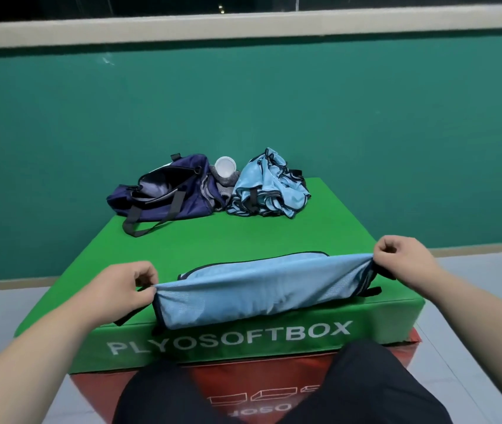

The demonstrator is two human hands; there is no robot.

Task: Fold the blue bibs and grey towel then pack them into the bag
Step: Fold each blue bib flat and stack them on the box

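Note:
A light blue bib (262, 289) with black trim is stretched across the near edge of the green foam box (243, 240), partly draped over its front. My left hand (127, 286) pinches its left corner and my right hand (402, 258) pinches its right corner. At the far end, a pile of several crumpled blue bibs (269, 186) lies to the right of an open navy bag (164, 191). Some grey towel (223, 182) shows between bag and pile, mostly hidden.
A white cup or lid (225, 167) rests on the grey cloth between bag and pile. The bag's black strap (142, 226) trails toward me. The green box sits on a red box (243, 387) on a pale floor, before a green wall.

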